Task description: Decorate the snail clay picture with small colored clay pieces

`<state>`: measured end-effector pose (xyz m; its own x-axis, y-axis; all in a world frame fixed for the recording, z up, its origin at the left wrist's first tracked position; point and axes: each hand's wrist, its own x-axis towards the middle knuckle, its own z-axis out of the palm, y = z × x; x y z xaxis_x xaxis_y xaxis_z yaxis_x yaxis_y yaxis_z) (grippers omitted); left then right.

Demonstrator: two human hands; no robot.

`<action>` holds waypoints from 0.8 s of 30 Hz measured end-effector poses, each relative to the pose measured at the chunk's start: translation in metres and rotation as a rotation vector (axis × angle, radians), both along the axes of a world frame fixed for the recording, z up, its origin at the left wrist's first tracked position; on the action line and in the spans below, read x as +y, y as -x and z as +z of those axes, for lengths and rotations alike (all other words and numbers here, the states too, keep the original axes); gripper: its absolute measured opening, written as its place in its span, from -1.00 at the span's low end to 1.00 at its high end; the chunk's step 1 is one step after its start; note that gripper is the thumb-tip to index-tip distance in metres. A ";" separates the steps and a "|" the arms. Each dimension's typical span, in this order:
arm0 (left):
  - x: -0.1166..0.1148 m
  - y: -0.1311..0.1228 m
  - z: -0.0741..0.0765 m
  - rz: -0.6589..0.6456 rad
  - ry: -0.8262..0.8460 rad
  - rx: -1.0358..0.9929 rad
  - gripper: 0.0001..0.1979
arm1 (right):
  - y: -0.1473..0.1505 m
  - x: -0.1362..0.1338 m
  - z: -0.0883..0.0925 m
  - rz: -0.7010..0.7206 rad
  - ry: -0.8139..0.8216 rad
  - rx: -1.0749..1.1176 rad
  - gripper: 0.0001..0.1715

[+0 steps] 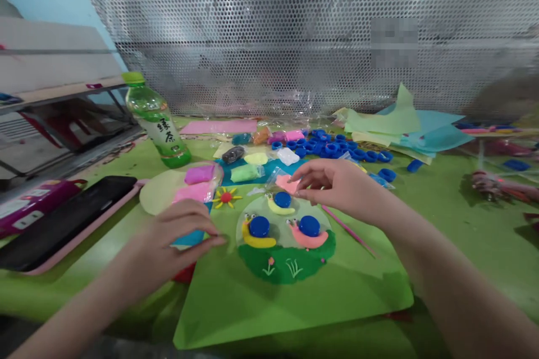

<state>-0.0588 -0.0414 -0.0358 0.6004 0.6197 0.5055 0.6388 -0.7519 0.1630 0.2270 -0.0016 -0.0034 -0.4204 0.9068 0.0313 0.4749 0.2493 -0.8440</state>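
A green paper sheet (295, 303) lies in front of me with a round clay picture (286, 235) on it: three snails with blue bottle-cap shells over dark green grass. My right hand (337, 185) hovers just behind the picture, fingers pinched at a pink clay piece (287, 183) in clear wrap. My left hand (177, 235) rests at the sheet's left edge, fingers closed together and pressing down, near a blue piece (187, 238) and a clay sun (226, 197).
A green tea bottle (158, 120) stands at the back left. Bagged clay lumps (248, 165), several blue caps (337, 148) and coloured paper sheets (404, 123) lie behind. A black phone in a pink case (63, 221) lies left. A perforated metal screen closes the back.
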 end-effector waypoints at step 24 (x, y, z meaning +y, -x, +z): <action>-0.035 0.028 -0.035 0.215 -0.252 0.443 -0.68 | 0.006 -0.001 0.000 0.029 0.019 -0.077 -0.84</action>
<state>-0.0872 -0.0768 -0.0705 0.6625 0.6445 0.3819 0.7490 -0.5779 -0.3240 0.2212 -0.0029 -0.0035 -0.4475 0.8941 -0.0191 0.5314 0.2486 -0.8098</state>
